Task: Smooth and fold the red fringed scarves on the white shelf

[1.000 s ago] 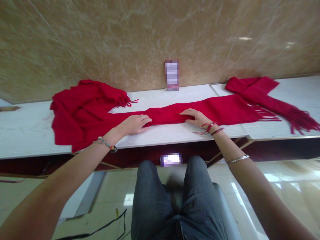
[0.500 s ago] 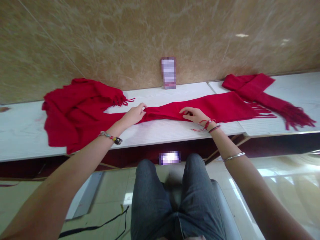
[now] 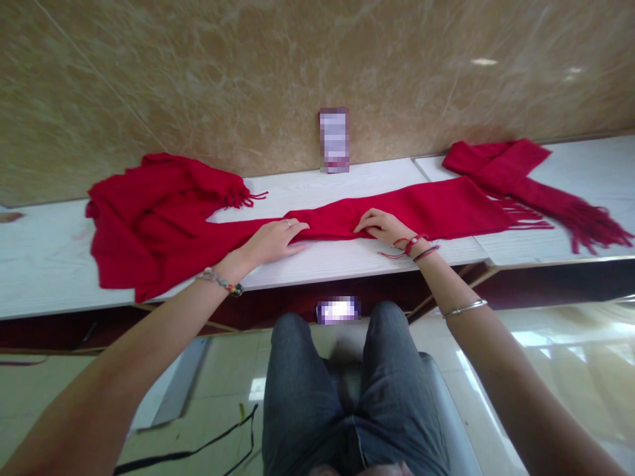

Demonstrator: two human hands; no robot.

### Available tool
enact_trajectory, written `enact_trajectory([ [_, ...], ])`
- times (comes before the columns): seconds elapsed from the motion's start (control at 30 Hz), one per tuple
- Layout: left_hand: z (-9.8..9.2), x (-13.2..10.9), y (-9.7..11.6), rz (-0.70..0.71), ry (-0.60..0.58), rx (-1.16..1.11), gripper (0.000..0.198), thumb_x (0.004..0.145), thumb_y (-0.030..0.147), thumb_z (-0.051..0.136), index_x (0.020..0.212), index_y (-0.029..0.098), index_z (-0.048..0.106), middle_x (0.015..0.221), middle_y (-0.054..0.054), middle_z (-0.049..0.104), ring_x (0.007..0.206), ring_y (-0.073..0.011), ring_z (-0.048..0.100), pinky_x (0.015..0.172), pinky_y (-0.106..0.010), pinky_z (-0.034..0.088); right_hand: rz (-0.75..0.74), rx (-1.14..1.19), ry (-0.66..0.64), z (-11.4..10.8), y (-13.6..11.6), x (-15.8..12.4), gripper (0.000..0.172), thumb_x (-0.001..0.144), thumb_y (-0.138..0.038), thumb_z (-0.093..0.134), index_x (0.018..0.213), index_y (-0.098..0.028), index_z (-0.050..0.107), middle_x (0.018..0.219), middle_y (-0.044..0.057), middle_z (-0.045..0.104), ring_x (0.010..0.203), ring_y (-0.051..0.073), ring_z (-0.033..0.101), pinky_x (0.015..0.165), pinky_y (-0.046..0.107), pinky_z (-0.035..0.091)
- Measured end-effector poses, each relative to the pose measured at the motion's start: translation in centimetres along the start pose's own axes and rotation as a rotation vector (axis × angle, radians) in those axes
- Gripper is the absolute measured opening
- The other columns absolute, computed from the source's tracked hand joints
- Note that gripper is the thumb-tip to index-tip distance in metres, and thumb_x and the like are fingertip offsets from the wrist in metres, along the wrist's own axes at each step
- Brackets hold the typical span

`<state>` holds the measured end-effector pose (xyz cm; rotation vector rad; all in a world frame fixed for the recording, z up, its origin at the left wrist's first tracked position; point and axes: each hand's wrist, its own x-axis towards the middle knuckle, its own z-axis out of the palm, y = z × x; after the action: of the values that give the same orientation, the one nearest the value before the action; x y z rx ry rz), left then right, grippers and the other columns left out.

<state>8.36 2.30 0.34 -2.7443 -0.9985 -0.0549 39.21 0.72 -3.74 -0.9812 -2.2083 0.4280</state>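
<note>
A long red fringed scarf (image 3: 426,210) lies along the white tabletop, flat on the right and bunched in loose folds on the left. Its middle stretch is narrow and doubled over. On that stretch rests my left hand (image 3: 272,241), its fingers extended to the right and its thumb apart near the scarf's front edge. Farther right, my right hand (image 3: 385,227) has bent fingers closed on the near edge of the cloth; the thumb is partly hidden.
Another folded red scarf (image 3: 501,165) with a fringe lies at the right. A blurred-out card (image 3: 335,140) leans on the marble wall (image 3: 223,79) behind. Below the table's front edge, a lit phone-like object (image 3: 338,310) sits above my knees.
My left hand has shifted slightly right, going from curled fingers to stretched ones on the scarf. My right hand has stayed nearly in place, its fingers now closer to the cloth.
</note>
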Motion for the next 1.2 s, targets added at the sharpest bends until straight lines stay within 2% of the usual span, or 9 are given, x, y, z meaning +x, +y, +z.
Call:
enact_trajectory([
  [0.1,0.3,0.4,0.3,-0.045,0.06,0.05,0.034,0.093,0.029,0.04,0.116,0.012,0.059,0.105,-0.011,0.067,0.095,-0.0217,0.065,0.08,-0.032,0.051,-0.019,0.007,-0.036,-0.1,-0.4,0.0,0.02,0.082,-0.024,0.059,0.096,-0.02,0.073,0.098,0.007,0.065,0.094,0.02,0.061,0.09,0.036,0.049],
  [0.2,0.1,0.7,0.1,-0.035,0.118,0.082,0.032,0.093,0.021,0.037,0.11,0.014,0.063,0.099,-0.009,0.07,0.09,-0.0193,0.066,0.078,-0.029,0.051,-0.01,0.029,-0.052,-0.3,-0.8,-0.1,0.042,0.072,-0.031,0.071,0.112,-0.018,0.066,0.104,0.008,0.065,0.096,0.022,0.061,0.089,0.038,0.05],
  [0.3,-0.8,0.4,-0.1,-0.024,0.17,0.114,0.034,0.092,0.018,0.036,0.111,0.015,0.064,0.093,-0.009,0.071,0.085,-0.0196,0.068,0.073,-0.029,0.051,0.039,0.1,-0.029,-0.2,-0.9,-0.3,0.065,0.068,-0.023,0.071,0.129,-0.017,0.053,0.105,0.007,0.065,0.092,0.02,0.062,0.085,0.035,0.052],
  [0.37,-1.6,-0.1,-0.1,-0.039,0.203,0.129,0.035,0.092,0.02,0.035,0.11,0.016,0.065,0.089,-0.009,0.072,0.08,-0.0198,0.068,0.07,-0.03,0.05,0.067,0.127,-0.004,-0.1,-0.9,-0.4,0.067,0.068,-0.014,0.065,0.133,-0.017,0.049,0.102,0.005,0.067,0.091,0.018,0.063,0.084,0.033,0.052],
  [0.43,-2.3,-0.7,0.0,-0.025,0.193,0.112,0.036,0.094,0.025,0.034,0.107,0.017,0.067,0.089,-0.008,0.073,0.078,-0.0192,0.068,0.07,-0.029,0.05,0.091,0.109,0.01,-0.1,-1.0,-0.4,0.06,0.068,-0.009,0.059,0.128,-0.018,0.055,0.101,0.005,0.069,0.093,0.018,0.064,0.086,0.032,0.052],
  [0.6,-3.1,-2.3,0.6,0.125,-0.052,0.003,0.037,0.094,0.036,0.035,0.097,0.021,0.068,0.091,-0.003,0.073,0.08,-0.0172,0.067,0.072,-0.027,0.049,0.09,-0.008,0.021,-0.3,-1.5,-0.8,0.034,0.07,-0.01,0.057,0.1,-0.019,0.071,0.102,0.005,0.072,0.096,0.02,0.066,0.09,0.033,0.05],
  [0.83,-2.5,-2.0,0.6,-0.047,0.181,-0.187,0.043,0.093,0.04,0.035,0.12,0.014,0.057,0.119,-0.013,0.059,0.111,-0.0237,0.055,0.097,-0.039,0.044,-0.02,0.023,-0.007,-0.5,-1.8,-1.7,0.017,0.071,-0.018,0.062,0.083,-0.02,0.074,0.089,0.005,0.073,0.085,0.02,0.067,0.082,0.032,0.052],
  [1.03,-0.9,-1.1,1.1,-0.033,-0.111,-0.168,0.045,0.087,0.036,0.051,0.127,0.016,0.053,0.126,-0.012,0.053,0.11,-0.0225,0.055,0.097,-0.036,0.044,-0.031,0.131,-0.092,-0.9,-2.3,-1.7,0.016,0.075,-0.034,0.067,0.082,-0.022,0.075,0.088,0.005,0.072,0.084,0.019,0.066,0.082,0.034,0.052],
  [1.2,-1.7,-1.3,1.2,-0.057,-0.098,-0.137,0.034,0.088,0.026,0.046,0.117,0.015,0.059,0.108,-0.009,0.062,0.096,-0.0204,0.061,0.086,-0.032,0.048,-0.019,0.17,-0.09,-0.8,-2.2,-1.7,0.015,0.077,-0.034,0.065,0.081,-0.023,0.075,0.088,0.004,0.072,0.085,0.019,0.065,0.085,0.035,0.051],
])
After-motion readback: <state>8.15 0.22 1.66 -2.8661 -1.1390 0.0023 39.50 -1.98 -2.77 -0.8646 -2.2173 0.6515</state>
